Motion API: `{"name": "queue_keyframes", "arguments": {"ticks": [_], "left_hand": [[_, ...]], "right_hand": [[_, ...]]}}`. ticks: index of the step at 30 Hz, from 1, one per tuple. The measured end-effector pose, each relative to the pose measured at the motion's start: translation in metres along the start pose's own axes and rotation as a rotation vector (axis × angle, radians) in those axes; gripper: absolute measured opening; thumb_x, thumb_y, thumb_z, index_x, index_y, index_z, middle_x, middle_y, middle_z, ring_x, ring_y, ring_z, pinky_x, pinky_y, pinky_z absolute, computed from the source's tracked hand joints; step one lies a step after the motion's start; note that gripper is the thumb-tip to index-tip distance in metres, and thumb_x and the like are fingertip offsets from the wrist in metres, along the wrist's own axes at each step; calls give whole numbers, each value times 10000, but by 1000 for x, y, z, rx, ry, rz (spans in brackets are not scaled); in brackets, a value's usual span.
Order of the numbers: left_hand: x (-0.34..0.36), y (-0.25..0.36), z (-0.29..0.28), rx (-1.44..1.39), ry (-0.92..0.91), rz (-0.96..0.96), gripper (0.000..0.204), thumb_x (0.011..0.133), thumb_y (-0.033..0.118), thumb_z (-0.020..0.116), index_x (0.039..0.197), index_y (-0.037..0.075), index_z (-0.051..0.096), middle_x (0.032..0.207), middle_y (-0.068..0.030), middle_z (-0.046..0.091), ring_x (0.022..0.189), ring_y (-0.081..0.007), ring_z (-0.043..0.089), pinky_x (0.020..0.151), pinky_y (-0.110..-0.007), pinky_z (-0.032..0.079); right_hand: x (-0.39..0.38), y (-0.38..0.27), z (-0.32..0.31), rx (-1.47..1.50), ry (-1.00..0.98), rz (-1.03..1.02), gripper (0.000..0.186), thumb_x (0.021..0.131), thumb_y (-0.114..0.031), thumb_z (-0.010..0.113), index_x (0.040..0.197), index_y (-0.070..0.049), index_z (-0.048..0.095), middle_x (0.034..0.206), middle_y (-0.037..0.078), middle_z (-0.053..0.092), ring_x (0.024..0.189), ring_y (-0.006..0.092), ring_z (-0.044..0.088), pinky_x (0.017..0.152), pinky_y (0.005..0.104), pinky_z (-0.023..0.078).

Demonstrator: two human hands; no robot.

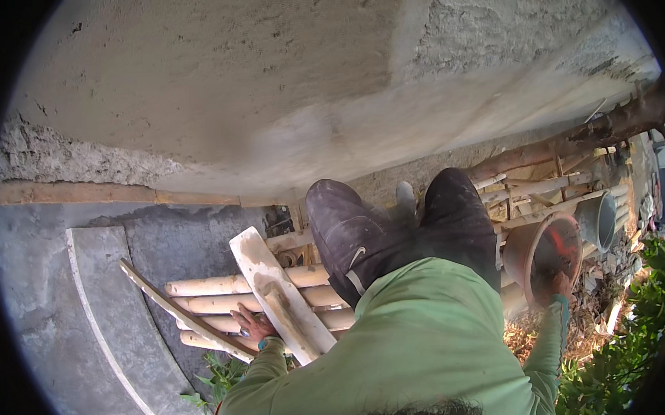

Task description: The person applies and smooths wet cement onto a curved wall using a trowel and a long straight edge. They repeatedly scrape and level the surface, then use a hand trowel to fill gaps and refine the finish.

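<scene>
The wall [205, 76] was the biggest thing, rough and grey, filling everything ahead of the board; one broad patch of it looked darker than the rest. Left of the board spread the grey floor [32, 283], with a pale-edged slab [124, 310] curving along it. Just right of the board, I saw the person in a green shirt [430, 345] and dark, dusty trousers [365, 227], knees bent and turned toward the wall. Leaves [615, 368] crowded in well to the board's right, and a thick brown log [610, 127] ran along the wall on that same side. Round, pale poles [210, 285] lay side by side under the board. The board [252, 256] itself, whitish and smeared with brown, rested aslant across them.

The bucket [518, 256] stood well right of the board, past the person's legs, tilted, its inside marked with red. A darker pail [586, 218] sat just beyond it. Left of the board, a narrow strip [165, 300] crossed the pole ends.

The right hand [561, 286] reached into the bucket's mouth; I couldn't tell whether its grip had closed on anything. The left hand [253, 324] lay on the poles just left of the board, its grip loose, fingers apart.
</scene>
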State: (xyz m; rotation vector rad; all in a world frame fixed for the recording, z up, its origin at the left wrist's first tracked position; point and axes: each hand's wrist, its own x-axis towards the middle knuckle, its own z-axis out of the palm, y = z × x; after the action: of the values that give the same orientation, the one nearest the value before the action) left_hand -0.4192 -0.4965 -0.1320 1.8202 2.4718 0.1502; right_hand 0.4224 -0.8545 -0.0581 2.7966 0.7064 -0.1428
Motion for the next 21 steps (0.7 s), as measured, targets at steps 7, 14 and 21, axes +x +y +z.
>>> {"name": "queue_keyframes", "arguments": {"ticks": [7,14,21], "left_hand": [[4,5,6,-21,-8,22,775,899,229,543,1623,200,268,1664,-236,182,1521,-440,219,1219,-542,290],[-4,-25,22,-34,69,80,791,995,642,284,1620,158,268,1650,-277,185,1502,-475,235,1205,-573,283],[1,-12,5,-43,34,13,821,847,229,583,1612,167,291,1653,-265,190,1504,-470,234,1208,-546,280]], "right_hand": [[-15,-31,-25,-177,-234,-608,240,877,-236,687,1026,-50,713,944,175,721,841,339,706,710,464,553],[-83,-79,-121,1183,-355,343,258,879,-270,761,1025,-83,658,804,-46,599,661,79,531,546,282,420],[-39,-67,-132,1031,-81,85,331,900,-317,751,1049,-40,648,816,-45,591,674,73,479,582,277,406]]}}
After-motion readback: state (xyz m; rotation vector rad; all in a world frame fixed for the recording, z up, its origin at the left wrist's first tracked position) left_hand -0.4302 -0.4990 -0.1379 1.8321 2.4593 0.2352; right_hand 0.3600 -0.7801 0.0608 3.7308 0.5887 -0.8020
